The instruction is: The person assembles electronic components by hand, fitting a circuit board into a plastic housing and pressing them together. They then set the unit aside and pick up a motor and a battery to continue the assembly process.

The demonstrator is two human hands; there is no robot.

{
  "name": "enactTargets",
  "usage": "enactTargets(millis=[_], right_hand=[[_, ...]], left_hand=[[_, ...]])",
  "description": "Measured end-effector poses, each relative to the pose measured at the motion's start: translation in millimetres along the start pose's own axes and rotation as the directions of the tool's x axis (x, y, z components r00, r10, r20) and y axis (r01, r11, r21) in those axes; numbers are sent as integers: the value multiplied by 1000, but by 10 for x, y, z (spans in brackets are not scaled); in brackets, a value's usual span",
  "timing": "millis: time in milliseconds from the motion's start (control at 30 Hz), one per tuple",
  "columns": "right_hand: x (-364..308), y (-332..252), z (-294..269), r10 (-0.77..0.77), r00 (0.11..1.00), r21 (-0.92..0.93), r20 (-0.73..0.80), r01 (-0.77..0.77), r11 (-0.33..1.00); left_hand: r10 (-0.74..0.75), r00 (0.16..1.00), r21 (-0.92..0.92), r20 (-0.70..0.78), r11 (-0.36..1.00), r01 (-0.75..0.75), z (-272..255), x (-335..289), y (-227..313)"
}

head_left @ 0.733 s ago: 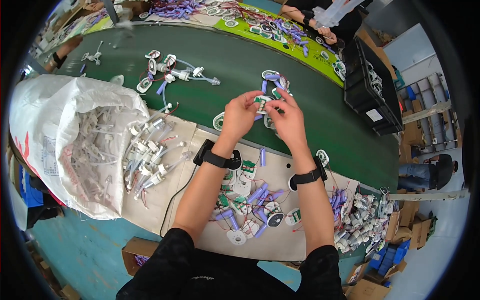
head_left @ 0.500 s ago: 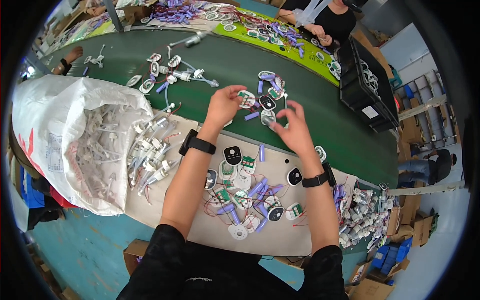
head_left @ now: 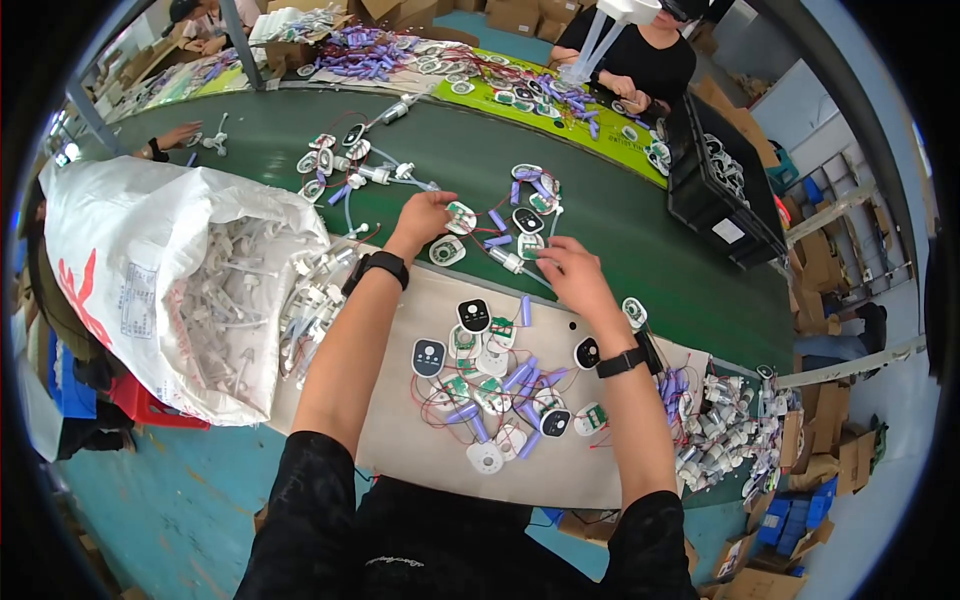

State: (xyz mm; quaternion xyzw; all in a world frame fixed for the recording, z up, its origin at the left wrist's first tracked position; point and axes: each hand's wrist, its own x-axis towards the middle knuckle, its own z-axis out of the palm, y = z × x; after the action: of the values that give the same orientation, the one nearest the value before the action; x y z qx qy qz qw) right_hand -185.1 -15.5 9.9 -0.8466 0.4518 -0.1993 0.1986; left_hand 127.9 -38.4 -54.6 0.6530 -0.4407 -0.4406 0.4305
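Observation:
My left hand (head_left: pixel 420 224) is closed, thumb and fingertips pinching the edge of a white oval housing with a green circuit board (head_left: pixel 461 217), over the green belt. Red wires run from it to a small cluster on the right. That cluster has purple cylindrical batteries (head_left: pixel 498 221), a black-faced control panel (head_left: pixel 528 221) and another white housing with a green board (head_left: pixel 530 246). My right hand (head_left: pixel 574 278) is beside this last housing, fingers apart, gripping nothing that I can see. A pump with a clear tube (head_left: pixel 505 260) lies just left of its fingers.
Nearer me, a beige board (head_left: pixel 385 440) bears panels, batteries and wires. A white sack (head_left: pixel 130 270) of clear-tubed parts stands left, with a pump pile (head_left: pixel 725 430) right. Across the belt are a black crate (head_left: pixel 725 180) and a seated co-worker (head_left: pixel 640 70). Another person's hand (head_left: pixel 180 135) reaches in far left.
My left hand has drawn the housing left, away from the cluster. My right hand has come back slightly towards me, and the pump now shows beside it. The view has shifted a little.

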Motion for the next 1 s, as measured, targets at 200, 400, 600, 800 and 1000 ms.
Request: enactTargets(millis=[200, 400, 600, 800, 1000], right_hand=[[-118, -434, -404, -23, 999, 193, -25, 28, 981], [-121, -1437, 304, -396, 890, 418, 225, 279, 865], [-353, -2175, 1111, -569, 797, 265, 203, 515, 815], [-406, -2402, 1452, -623, 773, -39, 118, 631, 775], [-414, -2206, 968, -649, 660, -79, 378, 722, 688]], left_hand=[[335, 942, 469, 30, 827, -310, -556, -519, 758], [352, 932, 571, -87, 784, -243, -1352, -1776, 1030], [114, 980, 641, -165, 768, 19, -1519, -2877, 410], [419, 890, 755, -180, 639, -148, -1542, -3233, -256], [359, 916, 709, -180, 692, -132, -1582, -3190, -234]])
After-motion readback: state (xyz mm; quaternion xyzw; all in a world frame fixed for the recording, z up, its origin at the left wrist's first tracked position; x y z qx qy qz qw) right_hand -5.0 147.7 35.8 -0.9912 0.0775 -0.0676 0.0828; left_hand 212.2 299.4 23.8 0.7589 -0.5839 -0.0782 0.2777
